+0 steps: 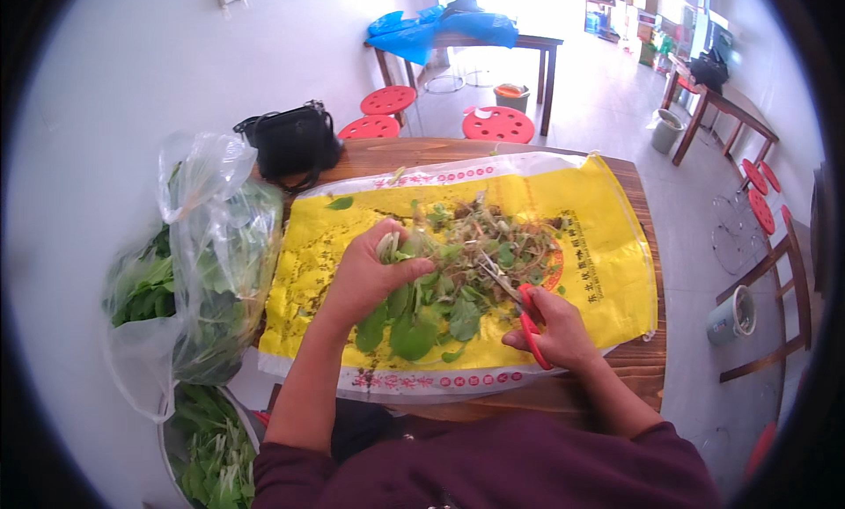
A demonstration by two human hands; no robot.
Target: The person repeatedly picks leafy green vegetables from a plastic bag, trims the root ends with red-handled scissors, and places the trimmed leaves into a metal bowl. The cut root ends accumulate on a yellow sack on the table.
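Note:
A bunch of leafy greens (414, 331) hangs from my left hand (370, 271), its pale cut stems showing above the thumb and its leaves over the sack. My right hand (558, 327) grips red-handled scissors (505, 281), with fingers in the loops and the blades pointing up and left. Those blades reach into a tangled heap of roots, soil and trimmings (495, 238). Beneath everything lies a yellow woven sack (561, 185) bearing printed writing, with dark soil scattered on its left half. A loose leaf (340, 203) rests near its far left edge.
The sack covers a wooden table (643, 370). At the left stands a clear plastic bag of greens (218, 271), with a black handbag (294, 143) behind it. A tub of greens (211, 449) sits low at left. Red stools (498, 125) and bins (731, 314) stand around the table.

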